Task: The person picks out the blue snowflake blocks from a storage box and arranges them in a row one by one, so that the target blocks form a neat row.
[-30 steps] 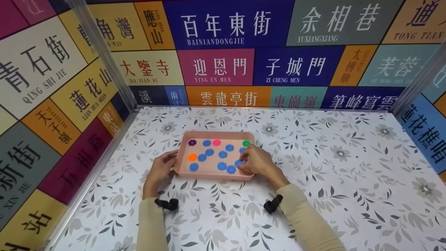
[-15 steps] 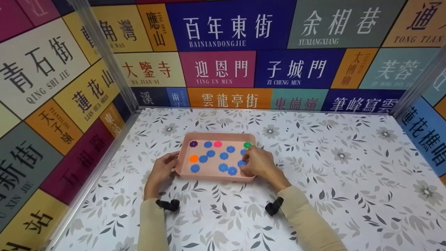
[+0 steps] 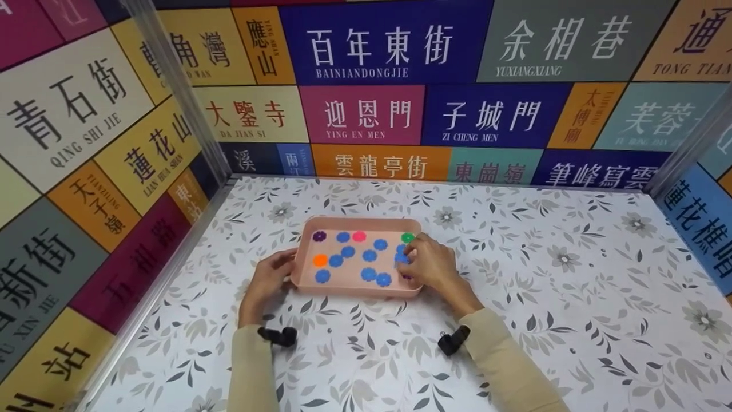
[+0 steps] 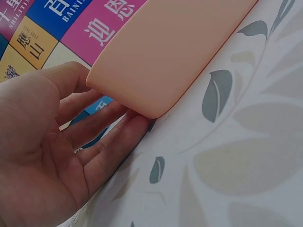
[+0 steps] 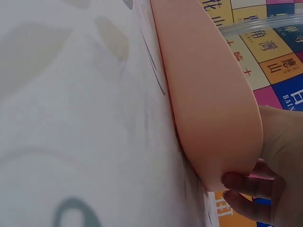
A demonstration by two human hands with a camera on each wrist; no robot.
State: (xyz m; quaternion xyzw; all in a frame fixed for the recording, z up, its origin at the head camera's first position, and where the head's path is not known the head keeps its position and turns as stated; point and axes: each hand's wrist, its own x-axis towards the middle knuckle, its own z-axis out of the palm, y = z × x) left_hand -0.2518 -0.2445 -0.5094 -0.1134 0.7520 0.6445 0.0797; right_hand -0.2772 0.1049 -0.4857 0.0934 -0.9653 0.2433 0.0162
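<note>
A shallow pink tray (image 3: 347, 290) holds flower-shaped plastic pieces, most of them blue. My left hand (image 3: 267, 280) is at its left end; the left wrist view shows the fingers (image 4: 116, 127) reaching to the end wall from outside. My right hand (image 3: 434, 263) reaches over the right end, thumb and forefinger close about a blue flower piece (image 3: 402, 258). A purple piece shows partly under that hand. In the right wrist view the tray wall hides the pinching fingertips, while other fingers (image 5: 246, 184) curl near the outer corner.
Inside the tray also lie a dark purple piece (image 3: 319, 236), a pink piece (image 3: 359, 236), an orange piece (image 3: 320, 260) and a green piece (image 3: 408, 237). A white floral cloth (image 3: 532, 297) covers the table. Panels with Chinese lettering (image 3: 366, 114) stand behind and at both sides.
The right fingers have shifted toward the tray's far side, and the blue piece at them moved the same way. A purple piece has come into view beneath. The left hand stays at the tray.
</note>
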